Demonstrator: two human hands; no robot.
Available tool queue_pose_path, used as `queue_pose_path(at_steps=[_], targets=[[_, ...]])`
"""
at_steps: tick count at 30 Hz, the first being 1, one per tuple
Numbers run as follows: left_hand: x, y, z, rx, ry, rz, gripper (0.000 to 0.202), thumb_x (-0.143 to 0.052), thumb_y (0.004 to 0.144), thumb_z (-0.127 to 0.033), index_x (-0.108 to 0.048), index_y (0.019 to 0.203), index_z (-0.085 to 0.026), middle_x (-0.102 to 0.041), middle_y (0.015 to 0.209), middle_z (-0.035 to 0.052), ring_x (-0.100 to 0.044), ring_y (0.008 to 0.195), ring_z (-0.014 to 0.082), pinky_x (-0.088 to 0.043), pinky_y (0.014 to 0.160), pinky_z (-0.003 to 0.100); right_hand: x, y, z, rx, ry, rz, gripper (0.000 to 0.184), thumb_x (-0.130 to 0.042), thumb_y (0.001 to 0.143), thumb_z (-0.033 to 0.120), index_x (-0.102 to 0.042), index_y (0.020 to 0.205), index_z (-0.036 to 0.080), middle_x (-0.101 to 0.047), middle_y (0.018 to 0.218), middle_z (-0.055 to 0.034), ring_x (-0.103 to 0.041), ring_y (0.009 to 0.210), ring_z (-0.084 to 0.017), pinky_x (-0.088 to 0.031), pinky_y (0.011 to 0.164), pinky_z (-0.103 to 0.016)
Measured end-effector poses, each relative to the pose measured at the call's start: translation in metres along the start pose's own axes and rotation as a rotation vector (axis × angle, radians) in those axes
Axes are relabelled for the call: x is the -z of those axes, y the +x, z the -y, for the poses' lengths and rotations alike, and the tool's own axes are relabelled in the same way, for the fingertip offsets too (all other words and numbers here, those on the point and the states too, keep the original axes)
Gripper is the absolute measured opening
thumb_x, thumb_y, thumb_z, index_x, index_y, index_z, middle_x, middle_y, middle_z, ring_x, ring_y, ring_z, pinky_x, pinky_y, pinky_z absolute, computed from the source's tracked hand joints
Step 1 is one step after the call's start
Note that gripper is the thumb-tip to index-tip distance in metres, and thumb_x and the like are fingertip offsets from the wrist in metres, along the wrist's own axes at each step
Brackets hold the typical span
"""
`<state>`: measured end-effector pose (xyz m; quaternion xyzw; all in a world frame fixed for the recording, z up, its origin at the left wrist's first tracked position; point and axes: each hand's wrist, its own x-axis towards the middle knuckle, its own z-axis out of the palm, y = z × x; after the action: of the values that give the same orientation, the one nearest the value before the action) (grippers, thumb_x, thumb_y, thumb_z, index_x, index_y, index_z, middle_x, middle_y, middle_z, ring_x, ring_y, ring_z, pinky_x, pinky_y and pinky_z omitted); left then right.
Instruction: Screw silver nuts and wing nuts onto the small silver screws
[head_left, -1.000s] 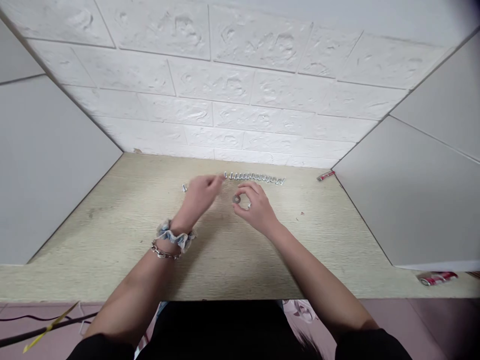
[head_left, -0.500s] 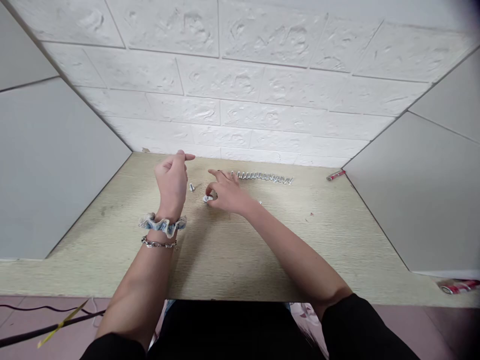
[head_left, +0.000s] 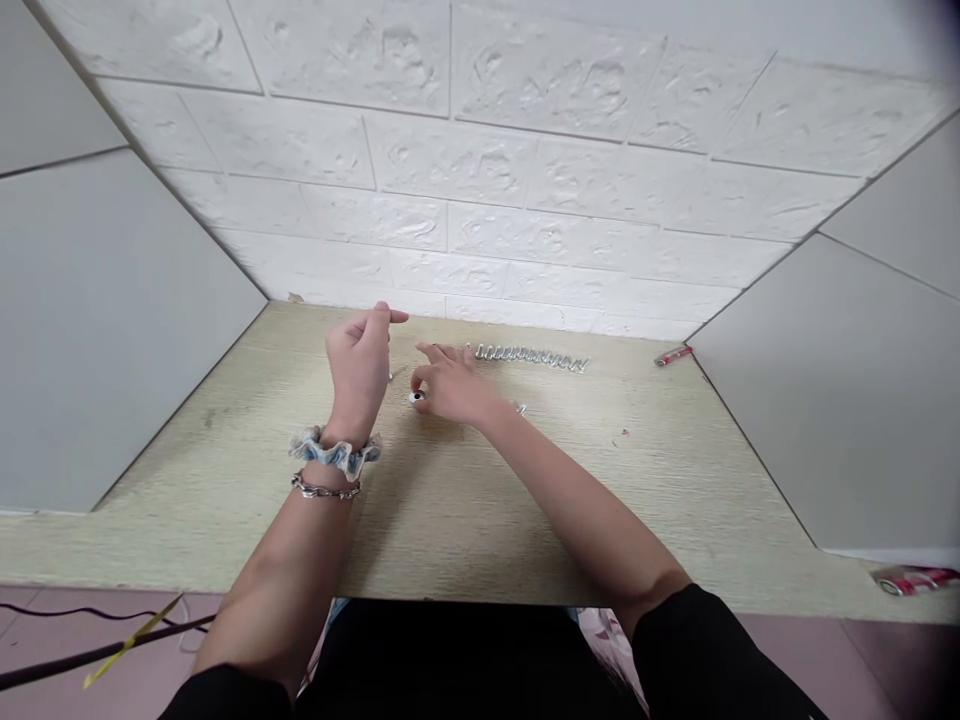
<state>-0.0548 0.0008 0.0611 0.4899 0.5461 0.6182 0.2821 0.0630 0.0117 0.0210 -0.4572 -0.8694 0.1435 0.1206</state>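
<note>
My right hand (head_left: 450, 385) rests low over the wooden tabletop. Its thumb and index finger pinch a small silver-white round piece with a dark hole (head_left: 417, 398), while the other fingers stretch toward the back. My left hand (head_left: 360, 365) hangs above the table to the left, its fingers curled and one finger pointing right; the inside of that hand is hidden. Just beside it, a small metal bolt (head_left: 391, 377) peeks out, mostly covered. From the right fingertips, a row of silver bolts (head_left: 529, 355) runs to the right. Another small metal piece (head_left: 523, 409) shows beside my right forearm.
A white brick-patterned wall (head_left: 480, 240) closes off the back, with grey panels (head_left: 127, 330) on both sides. One red battery-like cylinder (head_left: 673, 356) lies at the back right, another (head_left: 916, 581) at the front right edge. Cables (head_left: 97, 660) hang below the table at left.
My left hand has shifted slightly right and now covers most of the loose bolt. In my right fingers the round piece has turned, so its dark hole faces me.
</note>
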Motion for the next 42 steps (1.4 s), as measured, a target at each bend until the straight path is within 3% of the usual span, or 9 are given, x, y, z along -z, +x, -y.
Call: queue_pose_path(at_steps=[12, 17, 21, 25, 30, 33, 42], targets=[[-0.001, -0.003, 0.001, -0.013, -0.006, 0.011, 0.029, -0.049, 0.083, -0.035, -0.067, 0.068, -0.019, -0.027, 0.041, -0.0051, -0.027, 0.039, 0.0077, -0.023, 0.040, 0.023, -0.001, 0.002, 0.002, -0.018, -0.031, 0.028, 0.011, -0.061, 0.073, 0.023, -0.063, 0.082, 0.018, -0.031, 0.144, -0.0113, -0.023, 0.133, -0.031, -0.010, 0.104, -0.064], [-0.002, -0.001, 0.000, 0.118, -0.225, 0.094, 0.024, -0.051, 0.081, -0.031, -0.064, 0.068, -0.016, -0.028, 0.045, -0.0055, -0.026, 0.037, 0.0059, -0.023, 0.036, 0.021, 0.003, 0.001, -0.001, -0.026, -0.026, -0.002, 0.023, -0.061, 0.073, 0.030, -0.064, 0.094, 0.021, -0.031, 0.144, -0.0096, -0.022, 0.133, -0.032, -0.011, 0.104, -0.065], [-0.004, 0.004, 0.004, 0.339, -0.573, 0.218, 0.014, -0.054, 0.079, -0.025, -0.063, 0.076, -0.014, -0.039, 0.052, -0.0044, -0.037, 0.041, 0.0048, -0.034, 0.042, 0.017, 0.016, -0.002, -0.003, -0.089, -0.032, -0.229, 0.025, -0.049, 0.080, 0.025, -0.060, 0.103, 0.021, -0.037, 0.139, -0.0091, -0.030, 0.129, -0.029, -0.013, 0.104, -0.062], [-0.009, 0.005, 0.007, 0.495, -0.782, 0.203, 0.019, -0.046, 0.083, -0.023, -0.061, 0.082, -0.013, -0.053, 0.062, 0.0009, -0.053, 0.057, 0.0074, -0.046, 0.058, 0.017, 0.034, -0.009, 0.004, -0.091, -0.038, -0.481, 0.027, -0.039, 0.087, 0.024, -0.057, 0.107, 0.022, -0.045, 0.131, -0.0067, -0.038, 0.122, -0.023, -0.020, 0.106, -0.051], [-0.016, -0.002, 0.006, 0.608, -0.805, 0.322, 0.029, -0.037, 0.087, -0.029, -0.061, 0.084, -0.011, -0.061, 0.073, 0.0070, -0.058, 0.064, 0.0123, -0.049, 0.062, 0.023, 0.036, -0.012, 0.008, 0.024, -0.077, -0.438, 0.021, -0.048, 0.085, 0.030, -0.063, 0.099, 0.026, -0.043, 0.133, -0.0040, -0.035, 0.123, -0.025, -0.022, 0.104, -0.052], [-0.018, -0.005, 0.007, 0.632, -0.783, 0.398, 0.034, -0.035, 0.088, -0.035, -0.060, 0.088, -0.012, -0.062, 0.075, 0.0084, -0.059, 0.066, 0.0147, -0.049, 0.063, 0.027, 0.033, -0.011, 0.005, 0.016, -0.079, -0.425, 0.019, -0.050, 0.085, 0.030, -0.066, 0.093, 0.026, -0.044, 0.132, -0.0032, -0.035, 0.123, -0.025, -0.021, 0.104, -0.054], [-0.018, -0.008, 0.003, 0.614, -0.716, 0.463, 0.040, -0.034, 0.089, -0.044, -0.056, 0.102, -0.013, -0.062, 0.079, 0.0076, -0.061, 0.075, 0.0173, -0.049, 0.071, 0.031, 0.039, -0.010, -0.003, -0.031, 0.036, -0.440, 0.015, -0.053, 0.080, 0.027, -0.067, 0.080, 0.024, -0.048, 0.129, -0.0031, -0.037, 0.122, -0.025, -0.020, 0.104, -0.055]])
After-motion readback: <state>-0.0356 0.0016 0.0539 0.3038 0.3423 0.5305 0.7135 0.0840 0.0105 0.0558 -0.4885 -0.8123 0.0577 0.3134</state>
